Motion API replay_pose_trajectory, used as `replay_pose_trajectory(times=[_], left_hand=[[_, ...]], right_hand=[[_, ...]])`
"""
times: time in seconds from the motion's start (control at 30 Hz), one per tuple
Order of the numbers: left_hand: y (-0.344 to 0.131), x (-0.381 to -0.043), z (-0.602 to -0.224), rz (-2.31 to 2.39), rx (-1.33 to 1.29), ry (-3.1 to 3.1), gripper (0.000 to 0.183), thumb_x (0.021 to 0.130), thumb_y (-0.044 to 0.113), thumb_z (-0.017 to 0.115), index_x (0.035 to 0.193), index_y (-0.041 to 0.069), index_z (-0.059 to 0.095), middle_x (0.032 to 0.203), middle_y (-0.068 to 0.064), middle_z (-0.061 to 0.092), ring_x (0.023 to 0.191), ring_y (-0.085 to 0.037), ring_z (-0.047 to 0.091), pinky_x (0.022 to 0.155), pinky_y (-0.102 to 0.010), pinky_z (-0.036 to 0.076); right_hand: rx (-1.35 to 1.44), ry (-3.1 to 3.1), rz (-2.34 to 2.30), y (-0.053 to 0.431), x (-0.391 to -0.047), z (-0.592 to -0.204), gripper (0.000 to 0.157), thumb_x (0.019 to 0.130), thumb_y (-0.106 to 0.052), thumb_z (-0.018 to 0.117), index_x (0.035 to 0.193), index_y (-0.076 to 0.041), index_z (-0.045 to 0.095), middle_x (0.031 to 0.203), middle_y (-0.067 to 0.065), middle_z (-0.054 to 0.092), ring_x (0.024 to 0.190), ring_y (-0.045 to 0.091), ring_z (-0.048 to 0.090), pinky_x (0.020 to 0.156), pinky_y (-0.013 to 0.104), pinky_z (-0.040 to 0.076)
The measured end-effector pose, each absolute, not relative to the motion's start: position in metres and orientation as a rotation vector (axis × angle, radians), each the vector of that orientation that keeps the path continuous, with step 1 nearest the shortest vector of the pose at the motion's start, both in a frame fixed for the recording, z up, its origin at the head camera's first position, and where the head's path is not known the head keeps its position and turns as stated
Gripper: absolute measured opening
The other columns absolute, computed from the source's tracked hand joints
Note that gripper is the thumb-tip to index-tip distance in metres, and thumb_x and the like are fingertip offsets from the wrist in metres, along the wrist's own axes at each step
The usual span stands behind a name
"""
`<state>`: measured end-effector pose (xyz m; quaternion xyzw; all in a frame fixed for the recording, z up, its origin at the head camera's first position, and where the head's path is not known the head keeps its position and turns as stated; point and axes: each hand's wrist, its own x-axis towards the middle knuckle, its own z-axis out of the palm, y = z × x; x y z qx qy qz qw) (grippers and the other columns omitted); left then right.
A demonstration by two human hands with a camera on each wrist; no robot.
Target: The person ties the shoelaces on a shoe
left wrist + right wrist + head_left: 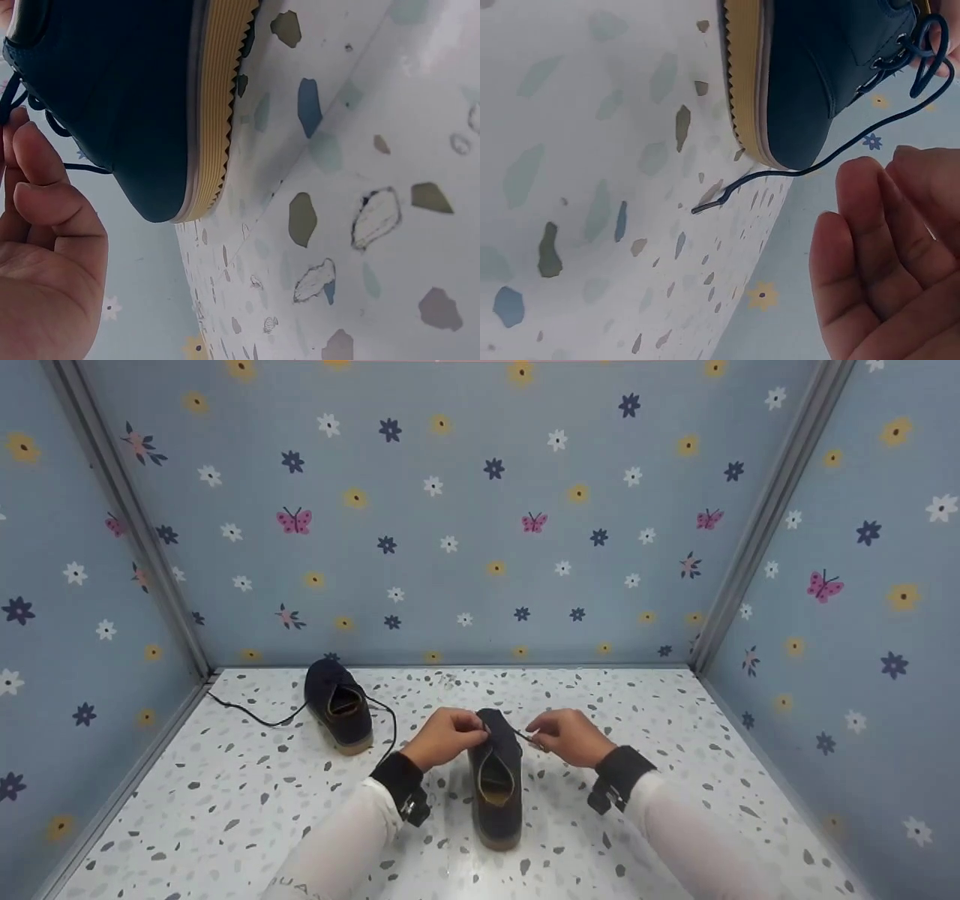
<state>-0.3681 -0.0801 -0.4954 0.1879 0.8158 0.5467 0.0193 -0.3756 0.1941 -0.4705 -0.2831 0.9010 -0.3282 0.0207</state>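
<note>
A dark navy lace-up shoe (496,810) with a tan ridged sole (217,97) stands upright on the speckled surface, its toe pointing away. My left hand (448,737) is at the shoe's left side and pinches the shoelace (9,97) by the eyelets. To the right of the shoe, my right hand (574,737) hovers with loosely bent fingers (862,202), near the lace's loose end. That lace end (780,173) passes the toe, apart from the fingers in the right wrist view, and its tip (707,206) is visible. A small lace loop (930,60) stands above the eyelets.
A matching navy shoe (324,682) stands at the back left, its laces (262,721) spread loose to both sides. Flower-patterned blue panels (465,510) enclose the white speckled surface (225,825) at the back and on both sides.
</note>
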Motion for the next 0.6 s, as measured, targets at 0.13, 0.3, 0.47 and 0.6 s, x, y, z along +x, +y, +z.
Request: replay_pose_trajectory(times=[0.13, 0.3, 0.47, 0.6], left_hand=[[-0.08, -0.368, -0.497, 1.7, 0.578, 2.528, 0.008, 0.093, 0.012, 0.074, 0.095, 0.005, 0.078, 0.09, -0.002, 0.077, 0.077, -0.006, 0.063, 0.074, -0.024, 0.052], [-0.08, -0.367, -0.498, 1.729, 0.575, 2.506, 0.009, 0.093, 0.01, 0.074, 0.095, 0.002, 0.078, 0.085, -0.002, 0.075, 0.073, -0.006, 0.061, 0.071, -0.024, 0.051], [-0.08, -0.366, -0.499, 1.74, 0.583, 2.492, 0.009, 0.092, 0.008, 0.073, 0.094, 0.0, 0.077, 0.082, 0.003, 0.073, 0.072, -0.004, 0.061, 0.07, -0.023, 0.052], [-0.081, -0.367, -0.5, 1.738, 0.573, 2.488, 0.009, 0.093, 0.008, 0.073, 0.095, 0.0, 0.077, 0.082, 0.005, 0.072, 0.072, -0.004, 0.061, 0.07, -0.022, 0.051]], right_hand=[[-0.891, 2.768, -1.002, 0.187, -0.382, -0.468, 0.018, 0.101, -0.01, 0.067, 0.116, -0.006, 0.077, 0.087, 0.009, 0.078, 0.083, 0.036, 0.076, 0.071, 0.029, 0.055], [-0.894, 2.793, -0.929, 0.179, -0.393, -0.465, 0.019, 0.101, -0.011, 0.066, 0.117, -0.009, 0.077, 0.089, 0.009, 0.079, 0.072, 0.022, 0.07, 0.07, 0.029, 0.053], [-0.93, 2.773, -0.787, 0.17, -0.401, -0.459, 0.024, 0.102, -0.011, 0.065, 0.123, -0.009, 0.076, 0.107, 0.012, 0.079, 0.079, 0.01, 0.065, 0.075, 0.034, 0.056], [-0.939, 2.746, -0.694, 0.163, -0.405, -0.456, 0.026, 0.103, -0.011, 0.064, 0.126, -0.014, 0.076, 0.106, 0.009, 0.078, 0.077, 0.01, 0.063, 0.075, 0.033, 0.054]])
